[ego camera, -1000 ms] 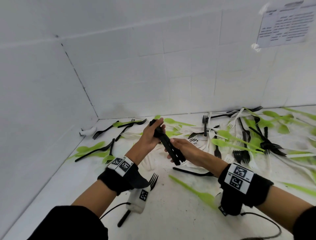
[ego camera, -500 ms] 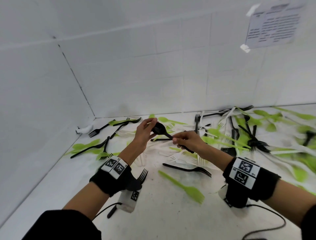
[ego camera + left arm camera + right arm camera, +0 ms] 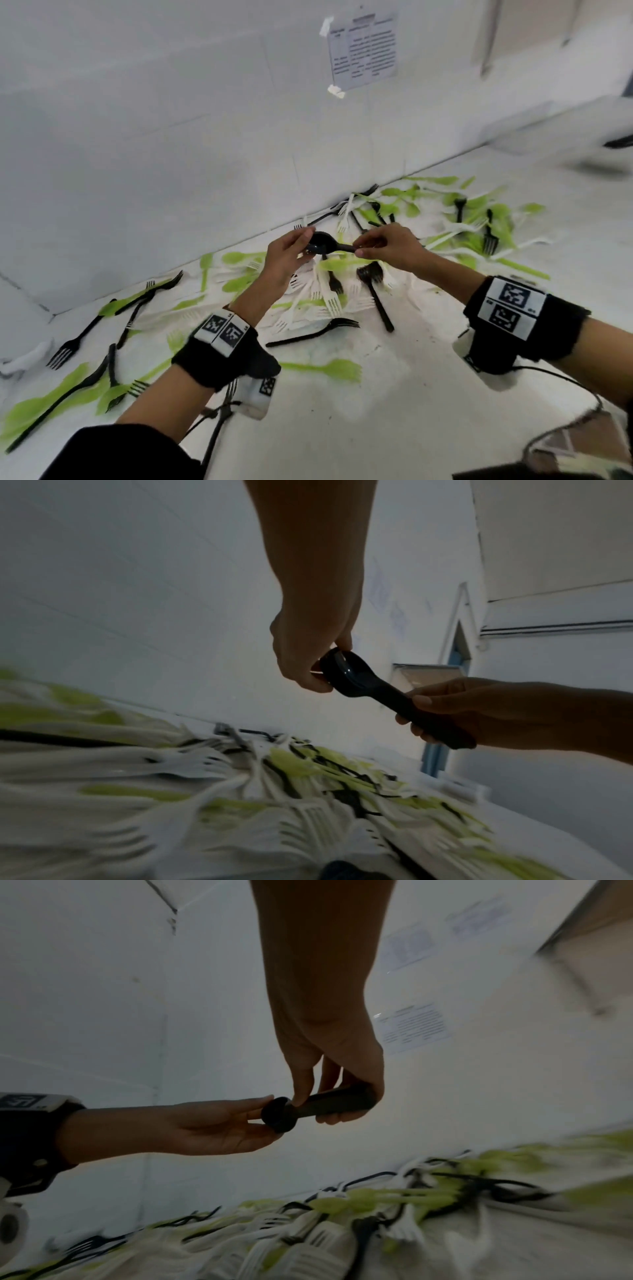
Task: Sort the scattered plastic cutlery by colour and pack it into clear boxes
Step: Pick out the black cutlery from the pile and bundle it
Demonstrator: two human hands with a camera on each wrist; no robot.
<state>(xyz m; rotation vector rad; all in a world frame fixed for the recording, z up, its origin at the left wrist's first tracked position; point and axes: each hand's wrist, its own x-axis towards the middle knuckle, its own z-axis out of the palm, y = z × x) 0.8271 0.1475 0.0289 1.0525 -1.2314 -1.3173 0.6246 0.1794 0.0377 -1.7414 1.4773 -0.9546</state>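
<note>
A bundle of nested black spoons hangs nearly level above the table, bowls to the left. My left hand pinches the bowl end between thumb and fingers. My right hand grips the handles, with the fingers curled round them. Below the hands, black forks, white forks and green cutlery lie scattered over the white table.
White walls close the table at the back and left, and a paper sheet is taped to the back wall. A denser heap of green and black cutlery lies at the far right. Something blurred and clear sits at the bottom right.
The bundle has turned from a steep diagonal to nearly level. My left hand has shifted onto the bowl end. The head view has swung right and tilted.
</note>
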